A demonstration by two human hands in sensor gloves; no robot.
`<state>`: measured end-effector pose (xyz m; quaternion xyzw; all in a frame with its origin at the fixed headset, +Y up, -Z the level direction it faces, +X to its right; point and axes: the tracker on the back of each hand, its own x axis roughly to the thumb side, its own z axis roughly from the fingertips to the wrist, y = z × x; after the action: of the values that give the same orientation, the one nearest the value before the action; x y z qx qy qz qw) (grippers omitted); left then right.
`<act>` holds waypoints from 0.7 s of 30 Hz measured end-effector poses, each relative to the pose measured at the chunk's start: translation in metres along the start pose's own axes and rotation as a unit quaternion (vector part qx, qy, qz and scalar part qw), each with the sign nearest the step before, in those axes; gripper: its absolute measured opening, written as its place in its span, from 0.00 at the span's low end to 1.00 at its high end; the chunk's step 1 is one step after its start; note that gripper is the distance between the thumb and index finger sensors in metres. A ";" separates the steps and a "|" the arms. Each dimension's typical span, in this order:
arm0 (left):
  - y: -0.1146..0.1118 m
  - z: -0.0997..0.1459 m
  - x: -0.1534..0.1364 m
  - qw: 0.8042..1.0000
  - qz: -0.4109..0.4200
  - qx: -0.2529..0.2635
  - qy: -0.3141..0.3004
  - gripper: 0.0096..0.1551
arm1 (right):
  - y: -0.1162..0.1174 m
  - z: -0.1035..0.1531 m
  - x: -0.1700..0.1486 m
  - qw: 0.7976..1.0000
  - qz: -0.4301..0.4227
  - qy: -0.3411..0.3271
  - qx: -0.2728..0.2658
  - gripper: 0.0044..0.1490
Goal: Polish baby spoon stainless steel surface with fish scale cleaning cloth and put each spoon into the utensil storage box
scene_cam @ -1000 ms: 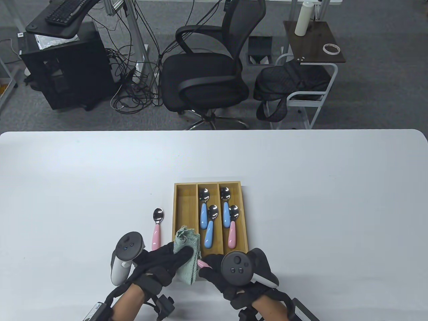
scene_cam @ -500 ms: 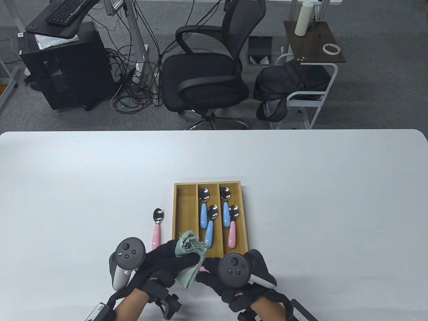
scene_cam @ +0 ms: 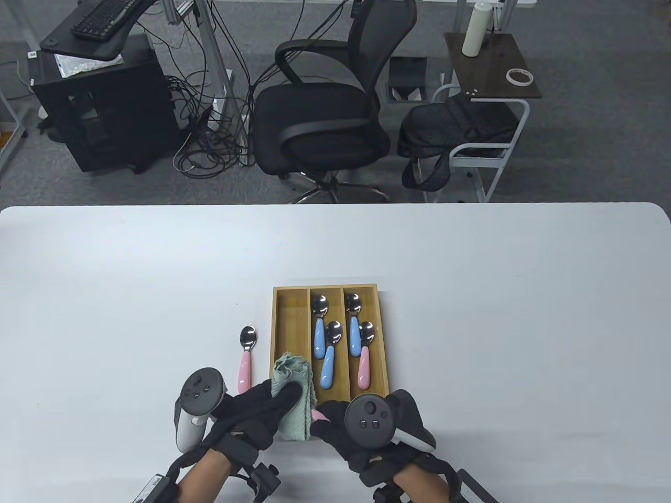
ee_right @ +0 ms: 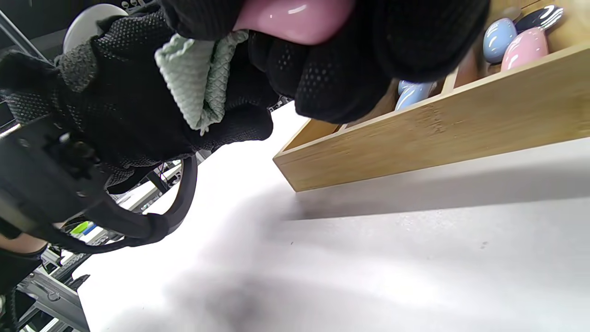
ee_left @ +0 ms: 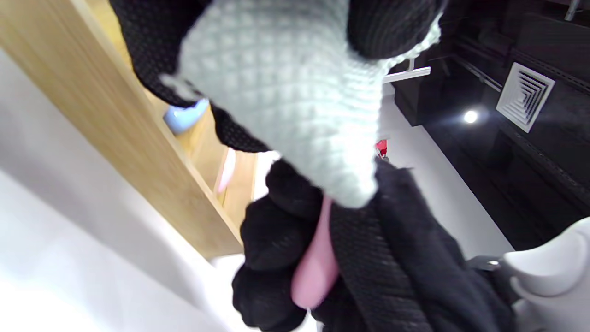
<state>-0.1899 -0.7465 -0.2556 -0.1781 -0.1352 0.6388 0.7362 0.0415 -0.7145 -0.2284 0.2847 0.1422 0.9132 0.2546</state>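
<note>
Though one compartment bare, box [scene_cam: 331, 289] with four spoons [scene_cam: 343, 341].

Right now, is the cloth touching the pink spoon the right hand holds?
Touching. In the left wrist view the cloth, gripped by the left hand, drapes directly over the top of the pink spoon handle, which the right hand grips.

Your storage box [scene_cam: 279, 335] sits mid-table with four spoons [scene_cam: 327, 356] in its middle and right compartments; a loose spoon [scene_cam: 245, 359] lies just left of it, and your hands [scene_cam: 251, 414] meet at its near edge
</note>
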 end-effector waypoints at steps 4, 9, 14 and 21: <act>0.003 -0.002 -0.004 0.999 0.033 -0.029 0.014 0.31 | 0.002 0.000 0.002 1.000 -0.003 -0.003 0.003 0.30; 0.000 0.001 0.004 0.997 -0.068 0.024 -0.012 0.32 | 0.005 -0.001 0.003 0.999 -0.031 -0.006 0.036 0.30; -0.001 0.003 0.008 0.993 -0.110 0.024 -0.028 0.31 | 0.010 -0.003 0.004 0.995 -0.045 -0.015 0.092 0.31; 0.008 0.005 0.010 0.992 -0.108 0.062 -0.036 0.29 | 0.005 -0.006 0.001 0.996 -0.046 -0.015 0.075 0.31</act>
<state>-0.1979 -0.7353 -0.2554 -0.0934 -0.1407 0.5691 0.8048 0.0350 -0.7187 -0.2302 0.3095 0.2199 0.8829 0.2763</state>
